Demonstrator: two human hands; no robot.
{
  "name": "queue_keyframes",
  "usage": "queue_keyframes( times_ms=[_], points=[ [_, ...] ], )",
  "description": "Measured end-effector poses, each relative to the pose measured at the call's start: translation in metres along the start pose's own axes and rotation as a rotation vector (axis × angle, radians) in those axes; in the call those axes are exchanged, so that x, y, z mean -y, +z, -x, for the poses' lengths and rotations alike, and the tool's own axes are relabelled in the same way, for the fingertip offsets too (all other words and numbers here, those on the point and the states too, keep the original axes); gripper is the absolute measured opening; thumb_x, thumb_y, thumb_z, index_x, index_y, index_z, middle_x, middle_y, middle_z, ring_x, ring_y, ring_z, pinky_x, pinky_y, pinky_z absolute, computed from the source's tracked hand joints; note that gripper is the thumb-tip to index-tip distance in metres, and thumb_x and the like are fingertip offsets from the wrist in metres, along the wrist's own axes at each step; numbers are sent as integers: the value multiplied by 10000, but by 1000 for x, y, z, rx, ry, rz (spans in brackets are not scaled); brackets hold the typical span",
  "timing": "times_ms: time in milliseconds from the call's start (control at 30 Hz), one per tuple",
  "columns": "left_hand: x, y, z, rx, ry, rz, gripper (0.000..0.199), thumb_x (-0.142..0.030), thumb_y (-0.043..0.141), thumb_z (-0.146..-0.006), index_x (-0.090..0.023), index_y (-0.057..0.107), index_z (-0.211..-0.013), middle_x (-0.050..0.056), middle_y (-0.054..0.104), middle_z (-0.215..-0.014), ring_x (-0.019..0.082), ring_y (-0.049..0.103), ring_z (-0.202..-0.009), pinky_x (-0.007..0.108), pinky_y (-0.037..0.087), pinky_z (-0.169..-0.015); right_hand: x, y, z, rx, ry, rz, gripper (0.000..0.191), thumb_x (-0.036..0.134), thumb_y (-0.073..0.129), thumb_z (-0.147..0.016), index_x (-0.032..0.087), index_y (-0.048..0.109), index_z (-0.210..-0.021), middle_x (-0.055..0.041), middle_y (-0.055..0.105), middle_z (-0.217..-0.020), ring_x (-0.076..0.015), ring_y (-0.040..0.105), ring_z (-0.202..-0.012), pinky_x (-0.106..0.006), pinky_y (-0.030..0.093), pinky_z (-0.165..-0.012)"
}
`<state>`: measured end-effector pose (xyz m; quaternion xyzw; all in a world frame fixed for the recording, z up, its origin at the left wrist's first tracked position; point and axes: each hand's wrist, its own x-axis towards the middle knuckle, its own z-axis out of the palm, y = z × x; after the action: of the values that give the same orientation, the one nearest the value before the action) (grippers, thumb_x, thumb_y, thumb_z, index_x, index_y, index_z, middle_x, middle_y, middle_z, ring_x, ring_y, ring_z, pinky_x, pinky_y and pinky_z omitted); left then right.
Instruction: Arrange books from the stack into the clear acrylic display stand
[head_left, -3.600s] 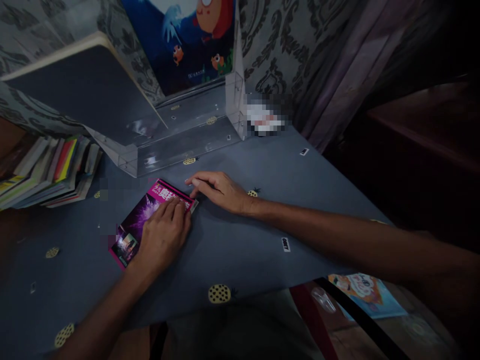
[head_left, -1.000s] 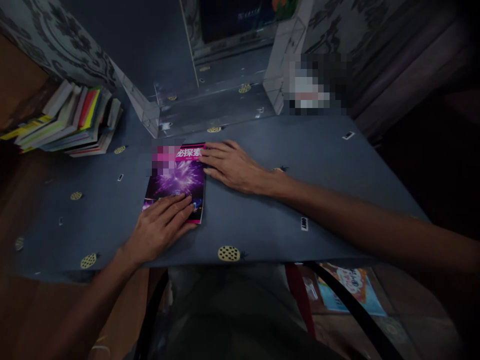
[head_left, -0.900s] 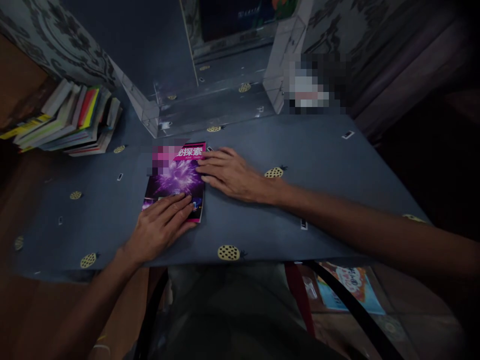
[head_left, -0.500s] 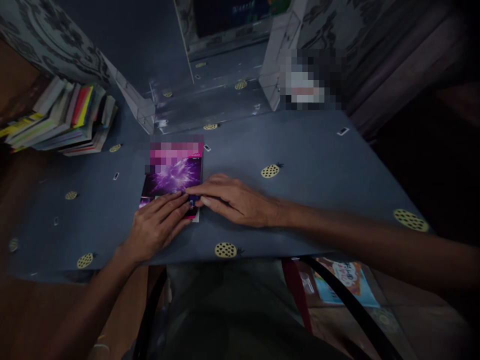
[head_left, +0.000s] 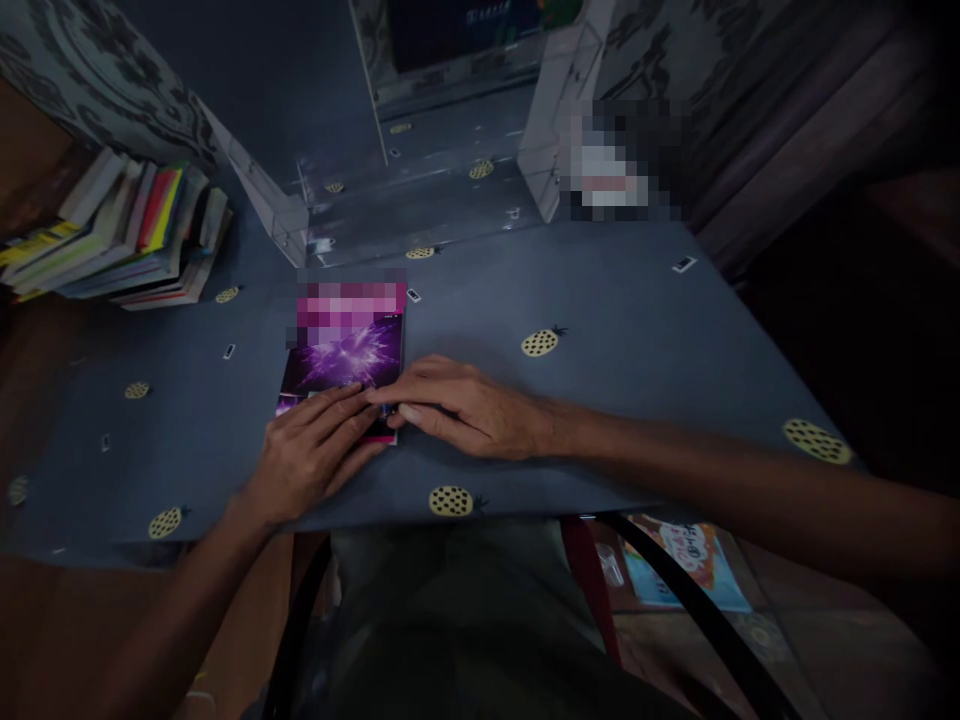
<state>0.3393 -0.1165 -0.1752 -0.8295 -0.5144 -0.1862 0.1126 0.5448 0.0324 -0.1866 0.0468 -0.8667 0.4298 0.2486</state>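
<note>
A purple and black book or magazine with a bright burst on its cover lies on the cloth-covered table; its top is pixelated. My left hand rests flat over the lower part of the cover, fingers stretched out. At the lower right corner of the cover is my right hand, palm down. Its index finger reaches to the left fingertips and its thumb lies apart, below. The tips of its other fingers are partly hidden, and no held object shows.
A stack of books leans at the left. Behind the cover stands a clear-sided stand with a dark panel. A pixelated object sits at the back right. Below the table edge are a black chair armrest and a colourful printed packet or booklet.
My right hand has shifted slightly down, its index fingertip now lower on the cover beside the left fingers. My left hand and the purple cover stay nearly in place.
</note>
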Motion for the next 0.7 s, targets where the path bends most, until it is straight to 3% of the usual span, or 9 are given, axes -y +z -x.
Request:
queue_keyframes(
  times_ms=[233,433,567,700],
  points=[
    [-1,0,-1,34,5,-19,255,-258,678,-923,-143,671,-1150,114,750,-1192,254,712,-1098,388,607,-934,-1,3,0,103,-141,206,344,249,389,-1062,116,656,-1233,-114,722,-1036,-197,615,-1023,-387,486,-970],
    [0,1,0,24,4,-9,273,-270,663,-931,-135,655,-1168,125,745,-1204,255,701,-1117,388,610,-909,8,7,-1,199,-258,464,311,222,417,-1045,154,700,-934,-64,716,-873,-170,626,-930,-367,438,-1043],
    [1,0,2,42,-3,31,337,-304,658,-937,-130,637,-1225,139,730,-1235,263,671,-1176,403,592,-944,8,9,-1,201,-285,467,258,252,472,-1032,151,706,-992,-55,713,-900,-172,617,-932,-375,434,-1045],
    [3,-1,5,51,-25,63,401,-391,640,-946,-142,627,-1260,140,720,-1249,273,654,-1193,431,582,-946,1,6,-3,186,-179,397,268,285,462,-1049,157,693,-1091,-67,726,-1005,-181,612,-1019,-402,446,-1034]
  ],
)
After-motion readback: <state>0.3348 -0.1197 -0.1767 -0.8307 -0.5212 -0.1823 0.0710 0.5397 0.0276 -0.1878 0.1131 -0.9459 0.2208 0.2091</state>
